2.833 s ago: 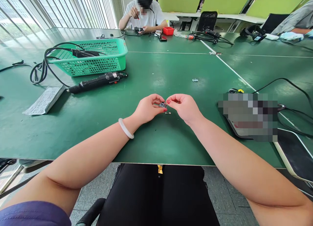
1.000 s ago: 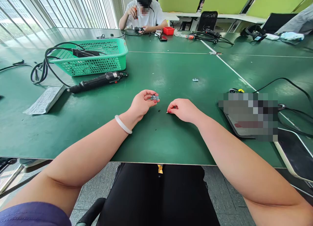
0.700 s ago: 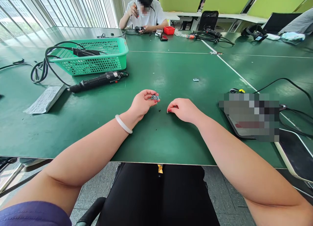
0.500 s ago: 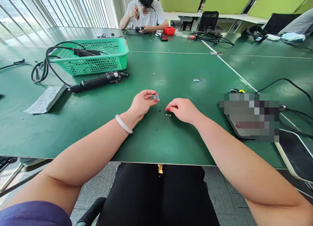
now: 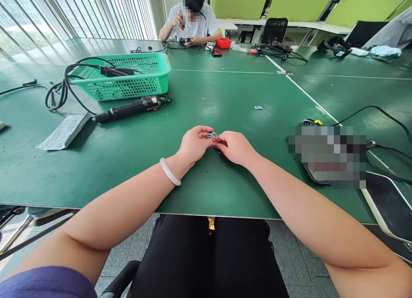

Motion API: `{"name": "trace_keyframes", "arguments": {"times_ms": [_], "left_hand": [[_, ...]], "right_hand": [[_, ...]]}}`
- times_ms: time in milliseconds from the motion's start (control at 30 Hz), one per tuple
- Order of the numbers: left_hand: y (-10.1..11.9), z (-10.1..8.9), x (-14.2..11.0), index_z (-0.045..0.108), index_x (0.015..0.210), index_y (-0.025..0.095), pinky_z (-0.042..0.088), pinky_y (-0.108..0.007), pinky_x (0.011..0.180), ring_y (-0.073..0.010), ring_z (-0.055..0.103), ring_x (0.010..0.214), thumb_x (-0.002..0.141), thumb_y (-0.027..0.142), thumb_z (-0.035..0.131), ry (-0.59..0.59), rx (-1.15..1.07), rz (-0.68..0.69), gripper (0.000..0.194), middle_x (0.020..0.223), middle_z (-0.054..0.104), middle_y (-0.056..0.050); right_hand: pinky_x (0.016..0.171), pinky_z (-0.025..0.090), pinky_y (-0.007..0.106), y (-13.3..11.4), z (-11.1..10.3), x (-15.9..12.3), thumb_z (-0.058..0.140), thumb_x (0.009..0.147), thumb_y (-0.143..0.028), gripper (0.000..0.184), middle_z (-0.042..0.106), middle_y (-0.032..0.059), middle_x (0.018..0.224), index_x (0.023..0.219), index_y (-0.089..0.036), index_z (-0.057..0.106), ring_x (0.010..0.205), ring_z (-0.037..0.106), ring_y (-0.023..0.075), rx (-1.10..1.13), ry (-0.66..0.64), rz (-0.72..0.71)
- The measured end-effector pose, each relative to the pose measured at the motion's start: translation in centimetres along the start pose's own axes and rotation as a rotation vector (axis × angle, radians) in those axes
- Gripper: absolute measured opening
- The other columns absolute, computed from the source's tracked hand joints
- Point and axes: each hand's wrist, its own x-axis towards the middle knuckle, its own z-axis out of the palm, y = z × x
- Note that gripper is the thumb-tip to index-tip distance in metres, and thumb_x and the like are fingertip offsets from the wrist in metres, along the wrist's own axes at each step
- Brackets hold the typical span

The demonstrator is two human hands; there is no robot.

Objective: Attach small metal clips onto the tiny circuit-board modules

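Note:
My left hand [image 5: 197, 142] pinches a small metallic grey part with cut-outs [image 5: 211, 135] between thumb and fingers, just above the green table [image 5: 193, 190]. Beside it, on the right, my right hand [image 5: 234, 147] has thumb and forefinger brought together against the part's near right side. Whether those fingertips hold a tiny piece of their own cannot be made out. Partly covered by the right fingers, a small light-rimmed piece [image 5: 220, 152] lies on the table. Farther off to the right lies another small pale metallic part [image 5: 258, 107].
At the left stand a green mesh basket [image 5: 128, 92] with cables, a black electric screwdriver [image 5: 131, 109] and a folded paper [image 5: 64, 132]. To the right are a blurred-out dark object [image 5: 328, 156] and a phone-like slab [image 5: 388, 201]. Across the table sits a person [image 5: 193, 25] near a red box [image 5: 223, 43].
My left hand has moved right and slightly nearer with the metallic part. My right hand has shifted a little left, and its fingertips now meet the part.

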Motion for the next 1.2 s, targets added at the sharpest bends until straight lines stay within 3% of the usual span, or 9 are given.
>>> {"name": "trace_keyframes", "arguments": {"times_ms": [133,367,533,700,867,1033,1200], "left_hand": [[0.0,1.3,-1.4,0.062,0.092,0.016,0.051,-0.031,0.082,-0.0142,0.067,0.078,0.071,0.007,0.070,0.062,0.013,0.099,0.024,0.088,0.072,-0.004],[-0.5,2.1,-2.5,0.064,0.090,0.017,0.054,-0.034,0.082,-0.0171,0.068,0.080,0.072,0.010,0.072,-0.050,0.063,0.080,0.022,0.090,0.072,-0.006],[-0.5,1.7,-2.1,0.065,0.093,0.017,0.053,-0.034,0.081,-0.0171,0.068,0.080,0.072,0.015,0.074,-0.051,0.097,0.083,0.023,0.092,0.073,-0.006],[0.7,-0.1,-0.5,0.066,0.094,0.015,0.052,-0.034,0.078,-0.0145,0.066,0.072,0.075,0.013,0.072,-0.015,0.085,-0.002,0.020,0.083,0.072,-0.006],[2.6,-2.7,1.0,0.067,0.086,0.012,0.053,-0.036,0.081,-0.0158,0.067,0.074,0.070,0.010,0.078,-0.109,0.097,-0.098,0.019,0.075,0.072,-0.007],[6.3,-5.0,1.3,0.068,0.089,0.012,0.053,-0.039,0.088,-0.0191,0.070,0.084,0.068,0.013,0.081,-0.048,0.099,0.018,0.026,0.082,0.071,-0.008],[9.3,-6.8,1.1,0.067,0.092,0.011,0.051,-0.038,0.093,-0.0184,0.070,0.091,0.070,0.008,0.077,0.055,0.110,0.113,0.025,0.083,0.069,-0.006]], "right_hand": [[0.064,0.036,0.027,0.2,-0.8,-0.2,0.054,0.083,-0.024,0.014,0.065,0.0019,0.075,0.075,-0.020,0.064,0.068,0.053,0.0150,0.057,0.040,0.084],[0.057,0.033,0.024,0.2,-0.9,-0.4,0.052,0.069,-0.010,0.018,0.064,-0.0012,0.069,0.078,-0.019,0.066,0.061,0.049,0.0117,0.125,0.056,0.132],[0.059,0.038,0.026,0.3,-1.1,-0.4,0.056,0.073,-0.017,0.016,0.067,-0.0001,0.071,0.081,-0.019,0.070,0.062,0.052,0.0125,0.171,0.070,0.170],[0.068,0.045,0.030,0.4,-1.5,-0.5,0.056,0.080,-0.024,0.018,0.072,0.0027,0.080,0.086,-0.020,0.072,0.069,0.060,0.0151,0.242,0.138,0.166],[0.070,0.047,0.031,0.2,-1.7,-0.6,0.053,0.084,-0.026,0.019,0.072,0.0034,0.085,0.090,-0.020,0.071,0.070,0.061,0.0153,0.274,0.148,0.167],[0.077,0.048,0.032,0.5,-1.6,-0.5,0.048,0.087,-0.021,0.022,0.073,0.0045,0.092,0.091,-0.020,0.069,0.083,0.064,0.0167,0.316,0.185,0.152],[0.081,0.048,0.033,0.9,-1.9,-0.4,0.049,0.087,-0.020,0.021,0.073,0.0048,0.090,0.091,-0.019,0.070,0.081,0.065,0.0159,0.372,0.255,0.191]]}}
